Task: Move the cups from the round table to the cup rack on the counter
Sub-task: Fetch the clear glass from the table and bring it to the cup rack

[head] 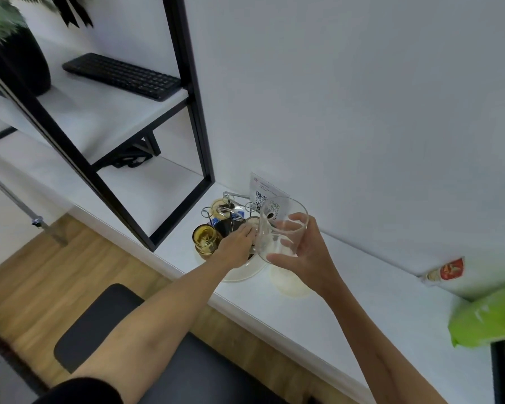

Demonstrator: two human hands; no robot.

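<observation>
At counter: right hand [299, 252] wrapped round a clear cup [280, 228], held tilted just above the rack [231, 211]. Left hand [238, 243] flat on rack, fingers extended, holding nothing. Amber cup [205, 239] already racked; round table out of view, remaining count unknown.

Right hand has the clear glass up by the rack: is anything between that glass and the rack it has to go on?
Yes. The left hand reaches in at the cup rack, just below and left of the clear glass held by the right hand. An amber glass already sits on the rack's near left side. The far pegs look free.
</observation>
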